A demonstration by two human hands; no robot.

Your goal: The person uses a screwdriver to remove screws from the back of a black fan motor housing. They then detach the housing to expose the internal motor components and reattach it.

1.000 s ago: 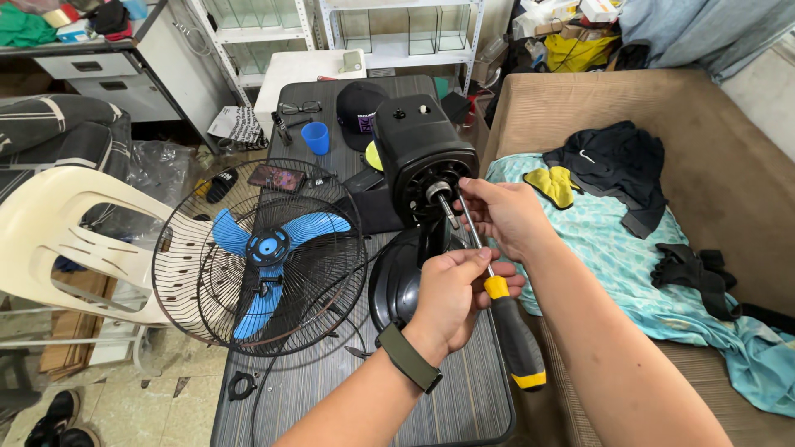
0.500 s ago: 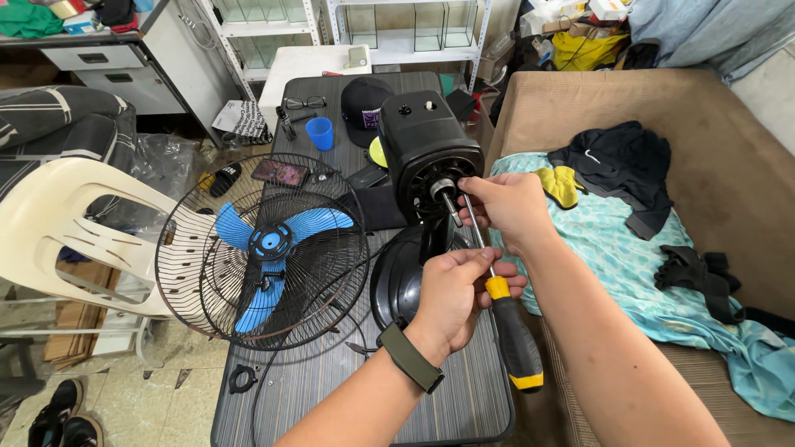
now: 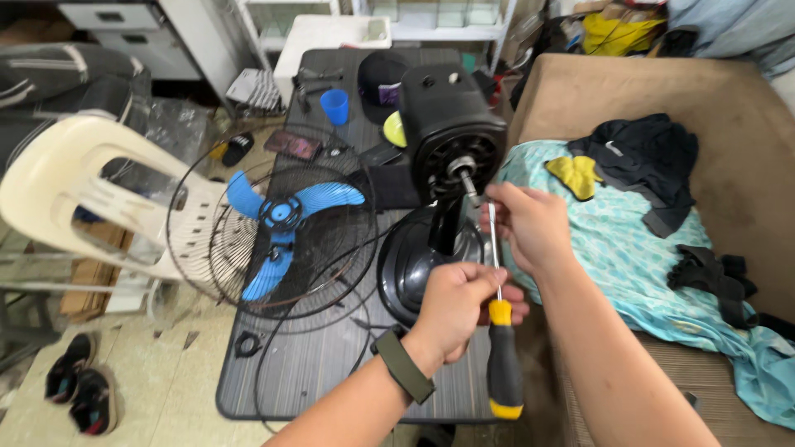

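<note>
A black fan motor housing (image 3: 451,124) stands on its neck above a round black base (image 3: 411,266) on the dark slatted table (image 3: 331,372). Its metal shaft points toward me. My right hand (image 3: 530,228) pinches the upper shaft of a screwdriver (image 3: 503,372) just below the motor shaft. My left hand (image 3: 460,308), with an olive wristband, is closed around the same shaft right above the black and yellow handle, which hangs down. The screwdriver's tip is hidden by my right fingers.
A wire fan guard (image 3: 217,248) with a blue blade (image 3: 281,217) leans on the table's left side beside a cream plastic chair (image 3: 74,190). A blue cup (image 3: 334,105), a phone (image 3: 291,145) and a cap (image 3: 379,79) lie at the far end. A bed with clothes (image 3: 638,157) borders the right.
Both hands keep their hold on the screwdriver and have shifted only slightly. The camera has drifted a little; the fan parts have not moved.
</note>
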